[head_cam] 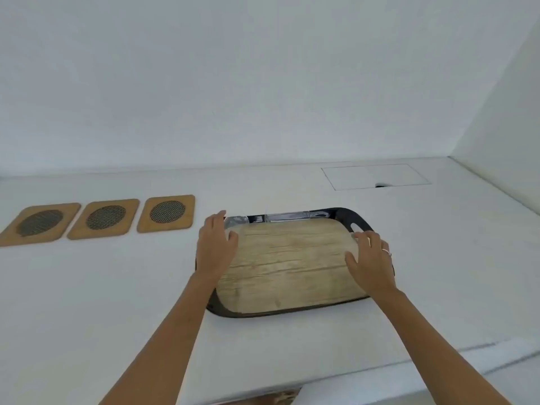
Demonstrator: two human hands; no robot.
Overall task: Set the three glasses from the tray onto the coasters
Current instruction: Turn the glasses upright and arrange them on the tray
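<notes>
A tray (347,213) with a black rim and a wood-look floor lies on the white counter. Along its far edge I see clear glass (287,216), but the separate glasses are hard to make out. Three square wooden coasters with dark mesh rounds lie in a row to the left: the left coaster (41,223), the middle coaster (105,218) and the right coaster (168,212). Nothing stands on them. My left hand (214,247) rests over the tray's left end, fingers spread. My right hand (369,260), wearing a ring, is over the right end, just below the handle hole.
The white wall rises right behind the counter, and a side wall closes the right. A flush rectangular hatch (377,176) with a finger notch sits in the counter behind the tray. The counter's front edge (380,369) runs below my forearms.
</notes>
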